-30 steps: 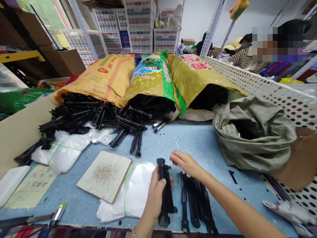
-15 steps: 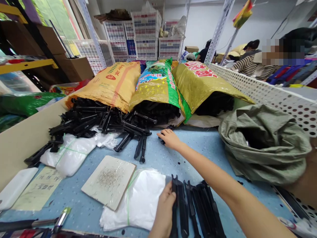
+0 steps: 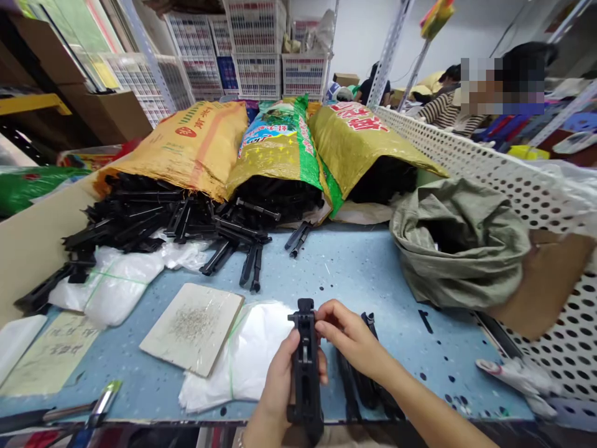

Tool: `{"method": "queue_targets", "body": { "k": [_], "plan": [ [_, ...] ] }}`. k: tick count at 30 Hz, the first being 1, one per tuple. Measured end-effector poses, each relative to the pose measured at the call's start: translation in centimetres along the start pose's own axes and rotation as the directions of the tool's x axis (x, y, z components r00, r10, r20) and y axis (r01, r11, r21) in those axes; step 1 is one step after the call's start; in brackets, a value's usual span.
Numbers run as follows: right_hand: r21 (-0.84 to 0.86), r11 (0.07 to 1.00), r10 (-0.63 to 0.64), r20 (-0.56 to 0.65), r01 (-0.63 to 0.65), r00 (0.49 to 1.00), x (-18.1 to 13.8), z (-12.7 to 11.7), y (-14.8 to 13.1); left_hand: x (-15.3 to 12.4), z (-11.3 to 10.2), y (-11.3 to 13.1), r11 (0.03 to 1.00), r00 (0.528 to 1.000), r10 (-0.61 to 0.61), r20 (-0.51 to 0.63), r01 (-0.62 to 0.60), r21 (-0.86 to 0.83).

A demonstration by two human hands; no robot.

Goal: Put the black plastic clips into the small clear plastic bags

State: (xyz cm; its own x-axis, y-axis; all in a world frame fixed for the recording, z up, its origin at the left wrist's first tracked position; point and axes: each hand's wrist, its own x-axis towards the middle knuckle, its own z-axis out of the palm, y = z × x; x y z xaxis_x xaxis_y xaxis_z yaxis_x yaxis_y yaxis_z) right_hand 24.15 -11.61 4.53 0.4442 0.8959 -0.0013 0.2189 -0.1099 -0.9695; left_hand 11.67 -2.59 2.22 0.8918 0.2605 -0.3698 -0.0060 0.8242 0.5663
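Observation:
My left hand is wrapped round a long black plastic part, holding it upright above the near edge of the blue table. My right hand pinches the upper end of the same part with its fingertips. Under my right forearm several more black parts lie in a row on the table. A white plastic bag lies just left of my left hand.
Three woven sacks at the back spill black parts over the table. A board with small pins lies to the left. A green cloth bag sits on the right by a perforated white panel. People work behind it.
My right hand came back from the pile of black parts at the back of the table. Both hands now hold one black part upright, where my left hand rested on the row before.

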Motion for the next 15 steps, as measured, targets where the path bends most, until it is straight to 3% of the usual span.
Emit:
{"method": "queue_targets", "body": {
  "k": [2, 3, 6, 10, 12, 15],
  "plan": [
    [-0.067, 0.997, -0.029, -0.059, 0.025, 0.998, -0.4, 0.4, -0.4, -0.7, 0.5, 0.0, 0.971, 0.982, 0.155, -0.107, -0.131, 0.200],
    [-0.130, 0.990, -0.059, -0.079, 0.048, 0.995, -0.7, 0.6, -0.7, -1.0, 0.7, 0.1, 0.919, 0.952, 0.268, -0.150, -0.206, 0.337],
    [-0.296, 0.953, -0.093, -0.095, 0.061, 0.991, -1.4, 1.2, -1.5, -2.0, 1.1, 0.6, 0.637, 0.842, 0.524, -0.130, -0.286, 0.715],
    [-0.264, 0.964, -0.070, -0.085, 0.045, 0.994, -1.7, 1.2, -1.7, -3.2, 1.0, 1.5, 0.355, 0.835, 0.547, 0.058, -0.294, 0.888],
    [-0.156, 0.986, -0.060, -0.055, 0.051, 0.997, -1.7, 1.0, -1.4, -3.5, 0.8, 1.7, 0.256, 0.827, 0.538, 0.165, -0.347, 0.902],
    [0.087, 0.996, 0.019, 0.009, -0.020, 1.000, -1.8, 0.9, -0.7, -3.4, 0.1, 1.3, 0.127, 0.777, 0.573, 0.259, -0.397, 0.909]
  ]
}}
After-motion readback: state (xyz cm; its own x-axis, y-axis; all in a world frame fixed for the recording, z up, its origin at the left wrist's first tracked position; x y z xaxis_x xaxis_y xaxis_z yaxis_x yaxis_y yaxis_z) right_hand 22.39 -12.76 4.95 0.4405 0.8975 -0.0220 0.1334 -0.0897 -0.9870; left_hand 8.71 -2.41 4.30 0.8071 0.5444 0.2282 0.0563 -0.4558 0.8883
